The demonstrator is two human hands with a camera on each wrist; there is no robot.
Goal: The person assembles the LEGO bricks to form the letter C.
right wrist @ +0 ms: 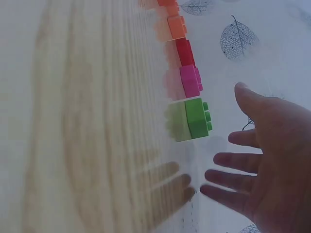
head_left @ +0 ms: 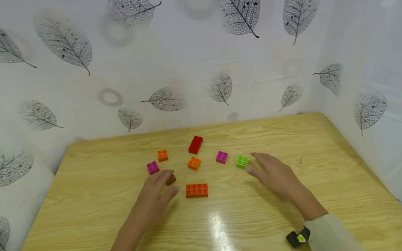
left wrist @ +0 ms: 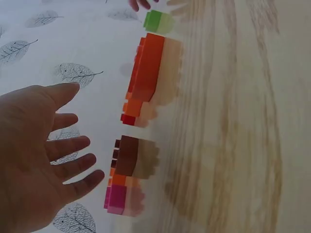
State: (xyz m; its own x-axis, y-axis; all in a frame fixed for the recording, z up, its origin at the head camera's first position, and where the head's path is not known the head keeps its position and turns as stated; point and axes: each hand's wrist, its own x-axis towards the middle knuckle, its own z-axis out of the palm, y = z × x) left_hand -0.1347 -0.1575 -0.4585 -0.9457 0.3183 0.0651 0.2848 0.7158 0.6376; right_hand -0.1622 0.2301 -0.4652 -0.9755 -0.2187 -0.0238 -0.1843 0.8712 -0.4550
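Observation:
My left hand (head_left: 155, 194) reaches over the table beside a small brown toy brick (head_left: 171, 180), partly covering it in the head view. The left wrist view shows that hand's fingers (left wrist: 73, 145) spread, with a gap to the brown brick (left wrist: 127, 156). A long orange-red brick (head_left: 197, 190) lies just right of the left thumb. On the other side, my right hand (head_left: 275, 174) is next to a lime green brick (head_left: 242, 162). Its fingers (right wrist: 233, 179) are extended and apart from the green brick (right wrist: 197, 119) in the right wrist view. Neither hand holds anything.
Between and beyond the hands lie two orange bricks, one farther back (head_left: 162, 155) and one central (head_left: 194, 163). Magenta bricks sit left (head_left: 153, 167) and right (head_left: 222, 156). A red block (head_left: 195, 144) lies toward the back. Leaf-patterned cloth (head_left: 182, 58) surrounds the wooden table (head_left: 241, 233).

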